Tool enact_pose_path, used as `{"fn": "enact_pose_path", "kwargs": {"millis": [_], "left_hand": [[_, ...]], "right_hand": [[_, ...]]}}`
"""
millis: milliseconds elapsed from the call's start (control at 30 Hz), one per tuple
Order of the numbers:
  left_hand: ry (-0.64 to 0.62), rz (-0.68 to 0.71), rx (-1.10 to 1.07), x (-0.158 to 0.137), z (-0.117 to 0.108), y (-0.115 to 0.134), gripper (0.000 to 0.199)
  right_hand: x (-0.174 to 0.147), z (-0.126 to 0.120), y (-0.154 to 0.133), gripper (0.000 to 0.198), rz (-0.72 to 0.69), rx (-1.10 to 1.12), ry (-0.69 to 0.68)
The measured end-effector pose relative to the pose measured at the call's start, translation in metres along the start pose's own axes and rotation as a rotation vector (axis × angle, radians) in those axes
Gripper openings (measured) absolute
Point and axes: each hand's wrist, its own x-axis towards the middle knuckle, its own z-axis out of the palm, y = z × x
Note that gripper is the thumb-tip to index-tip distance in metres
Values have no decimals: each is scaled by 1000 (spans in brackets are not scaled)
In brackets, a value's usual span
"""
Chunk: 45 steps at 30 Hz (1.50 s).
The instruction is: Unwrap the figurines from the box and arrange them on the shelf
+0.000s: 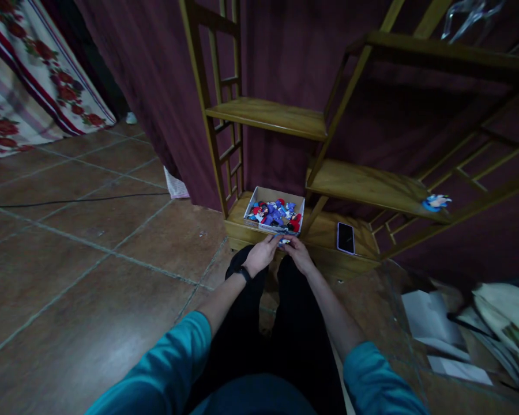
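My left hand and my right hand meet over my knees, fingers closed around a small white-and-blue toy figure. Its details are too small to make out, and the fingers cover part of it. Just beyond my hands, an open white box rests on the bottom shelf. Inside it lies a heap of small toy figures in purple, red, blue and white. Another blue-and-white toy figure stands at the right end of the middle shelf.
Wooden shelving rises in front of me against a dark red curtain. A phone lies on the bottom shelf, right of the box. White packaging and a pale bag sit on the floor at right. A black cable crosses the tiles.
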Motion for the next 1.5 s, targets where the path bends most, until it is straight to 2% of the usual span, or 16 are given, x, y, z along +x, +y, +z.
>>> {"fn": "enact_pose_path", "kwargs": {"millis": [100,200,267,400,533,900,1100,1333,1500], "left_hand": [[99,-2,-160,6,6,-6,35],[159,-74,-341,13,12,-12,29],[141,-144,-512,19,14,-16,26],[23,-299,-912,30,12,-22,29],[-24,-434,-1149,36,7,-25,31],[84,-621,-1327,42,5,-31,12],[36,-676,-1409,45,0,-34,3],[41,-722,-1445,48,-1,-38,7],[131,-731,-1453,52,3,-43,6]], "right_hand": [[1,-1,-1,33,26,50,-24],[4,-2,-2,31,53,68,-28],[6,-3,-1,30,71,68,-29],[10,-3,2,32,81,47,-14],[16,-1,6,33,63,11,59],[35,5,11,28,35,-117,140],[39,6,10,30,27,-102,161],[41,7,8,35,64,-24,168],[44,8,7,37,101,14,148]]}}
